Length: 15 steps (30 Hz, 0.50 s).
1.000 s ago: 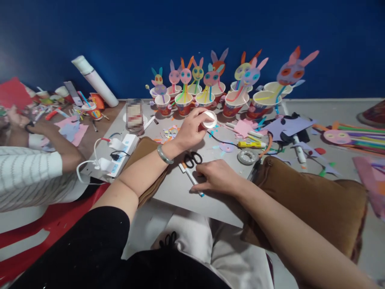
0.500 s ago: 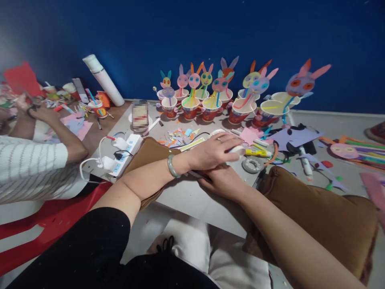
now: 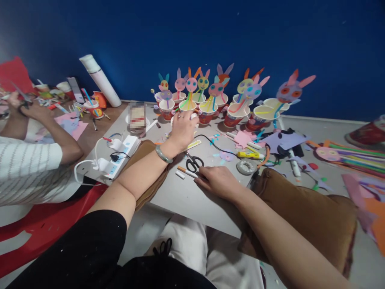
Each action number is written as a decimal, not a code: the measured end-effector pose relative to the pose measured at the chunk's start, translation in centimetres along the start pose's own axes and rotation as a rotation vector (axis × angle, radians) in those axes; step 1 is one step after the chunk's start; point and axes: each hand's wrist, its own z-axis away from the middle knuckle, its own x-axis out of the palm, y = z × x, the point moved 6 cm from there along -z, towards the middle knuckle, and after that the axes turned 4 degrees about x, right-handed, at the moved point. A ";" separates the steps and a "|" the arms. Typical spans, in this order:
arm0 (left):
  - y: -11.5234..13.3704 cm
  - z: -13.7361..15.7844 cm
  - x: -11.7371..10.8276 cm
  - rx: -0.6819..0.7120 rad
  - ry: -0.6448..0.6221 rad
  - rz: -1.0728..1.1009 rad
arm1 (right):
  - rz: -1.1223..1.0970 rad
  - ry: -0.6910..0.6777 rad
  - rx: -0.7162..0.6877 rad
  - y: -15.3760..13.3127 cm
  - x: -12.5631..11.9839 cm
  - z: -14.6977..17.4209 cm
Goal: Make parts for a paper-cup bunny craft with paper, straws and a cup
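Observation:
My left hand, with a bangle at the wrist, reaches forward near the front of the cups. Its fingers curl over a white round object, mostly hidden beneath them. My right hand rests low on the table, thumb and forefinger closed at the near end of a white and orange marker; its other fingers are hidden. Beside the marker lies a small white cap. Black-handled scissors lie just beyond my right hand. To its right are a roll of tape and a yellow tool.
Paper cups with paper rabbit heads line the blue wall. A power strip and a brown cushion are at left, another brown cushion at right. Paper scraps litter the table. A co-worker's hand holds scissors at far left.
My left hand has moved away from over my right hand, forward and left, with the white object. The scissors and marker have come into view. My right hand stays nearly in place.

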 end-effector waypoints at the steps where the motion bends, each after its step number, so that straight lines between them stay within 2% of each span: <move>1: -0.5 0.0 0.2 -0.031 -0.040 -0.017 | -0.001 -0.002 0.003 0.0 -0.1 0.0; 6: -0.6 0.2 0.9 -0.042 -0.178 -0.041 | -0.011 -0.004 0.001 0.0 -0.4 0.1; 15: -0.6 0.5 1.1 -0.077 -0.240 -0.040 | -0.016 -0.024 0.003 0.0 -0.3 0.1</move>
